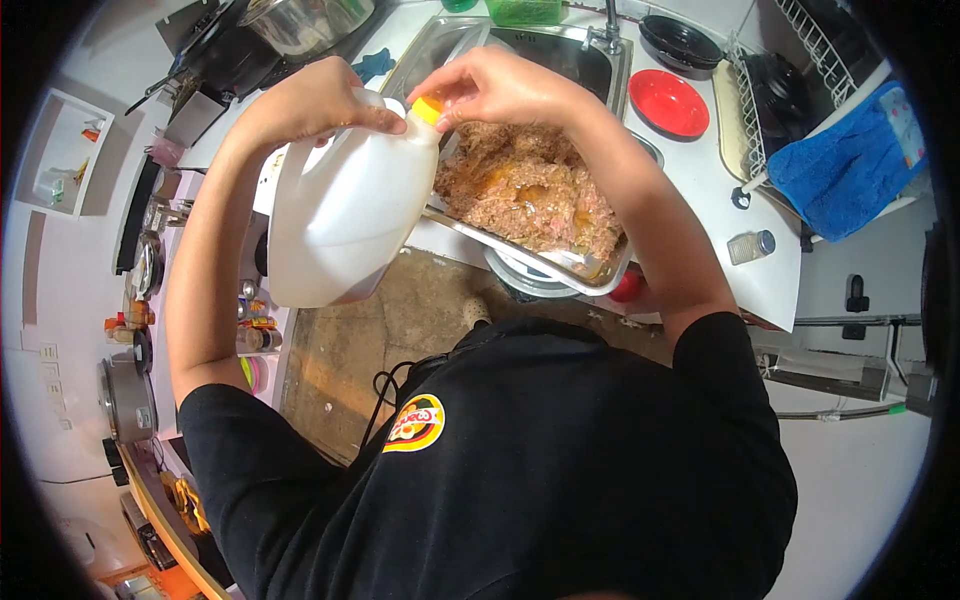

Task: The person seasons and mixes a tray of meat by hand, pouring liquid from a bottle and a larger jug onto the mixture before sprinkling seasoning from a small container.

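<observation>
My left hand (337, 105) grips the handle of a large translucent plastic jug (352, 202), which is tilted, with a little dark liquid low inside. The fingers of my right hand (469, 94) hold the yellow screw cap (427, 110) at the jug's neck. Beside the jug, a steel tray (517, 246) holds a mound of ground meat mixture (525, 191) with glossy amber liquid on its top. The tray reaches from the sink edge out past the counter, and a round metal vessel (525, 277) shows under its near end.
A sink with a faucet (611, 37) lies behind the tray. To the right are a red bowl (669, 103), a black bowl (681, 41), a dish rack, a blue towel (840, 157) and a small glass jar (751, 247). Pots (307, 26) stand at the upper left.
</observation>
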`<state>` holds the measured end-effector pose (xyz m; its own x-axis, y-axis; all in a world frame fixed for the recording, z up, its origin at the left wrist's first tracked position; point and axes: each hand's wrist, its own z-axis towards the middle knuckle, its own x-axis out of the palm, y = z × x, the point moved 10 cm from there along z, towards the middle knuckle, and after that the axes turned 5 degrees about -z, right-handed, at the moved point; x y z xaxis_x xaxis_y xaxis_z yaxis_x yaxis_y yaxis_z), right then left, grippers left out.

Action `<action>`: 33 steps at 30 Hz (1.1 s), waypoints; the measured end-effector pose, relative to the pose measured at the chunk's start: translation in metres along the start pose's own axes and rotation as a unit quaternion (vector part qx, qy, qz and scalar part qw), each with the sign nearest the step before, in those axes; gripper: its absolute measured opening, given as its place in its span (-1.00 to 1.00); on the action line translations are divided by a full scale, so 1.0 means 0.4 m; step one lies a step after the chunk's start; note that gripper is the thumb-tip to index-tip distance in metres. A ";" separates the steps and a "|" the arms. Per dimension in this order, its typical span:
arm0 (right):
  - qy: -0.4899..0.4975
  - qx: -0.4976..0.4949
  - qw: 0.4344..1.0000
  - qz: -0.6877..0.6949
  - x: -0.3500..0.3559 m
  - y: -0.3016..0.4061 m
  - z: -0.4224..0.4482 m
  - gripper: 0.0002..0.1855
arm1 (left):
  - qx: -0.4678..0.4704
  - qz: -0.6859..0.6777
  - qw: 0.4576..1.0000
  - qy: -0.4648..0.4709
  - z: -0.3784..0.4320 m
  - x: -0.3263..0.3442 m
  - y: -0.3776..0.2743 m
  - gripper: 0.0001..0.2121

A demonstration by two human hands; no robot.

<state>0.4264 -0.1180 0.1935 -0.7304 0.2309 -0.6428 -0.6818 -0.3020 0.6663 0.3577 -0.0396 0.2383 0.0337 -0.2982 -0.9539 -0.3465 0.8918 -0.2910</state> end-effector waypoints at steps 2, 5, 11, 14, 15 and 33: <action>0.002 0.006 0.999 -0.046 -0.004 0.007 -0.002 -0.61 | -0.003 -0.002 1.000 0.001 -0.008 -0.004 -0.015 -0.51; 0.027 0.067 0.994 -0.085 -0.003 -0.006 -0.008 -0.59 | 0.000 0.005 1.000 -0.016 -0.015 -0.003 -0.049 -0.47; -0.108 0.016 0.994 -0.002 -0.049 0.024 -0.031 -0.53 | -0.082 -0.035 0.996 -0.002 -0.038 -0.019 -0.004 -0.37; -0.124 0.033 0.989 0.075 -0.106 -0.013 -0.085 -0.57 | -0.117 -0.106 0.986 -0.049 -0.078 -0.088 0.058 -0.44; -0.137 0.081 0.981 0.112 -0.124 -0.052 -0.111 -0.56 | -0.121 -0.103 0.985 -0.067 -0.086 -0.117 0.079 -0.46; -0.224 0.367 0.899 0.086 0.096 -0.210 -0.198 -0.61 | -0.333 -0.009 0.845 -0.419 -0.119 -0.546 1.249 -0.39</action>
<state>0.4588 -0.1571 0.0827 -0.6586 0.6382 -0.3986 -0.2796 0.2843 0.9171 0.1326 0.4549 0.3048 0.5991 0.2847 -0.7484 -0.7803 0.4170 -0.4660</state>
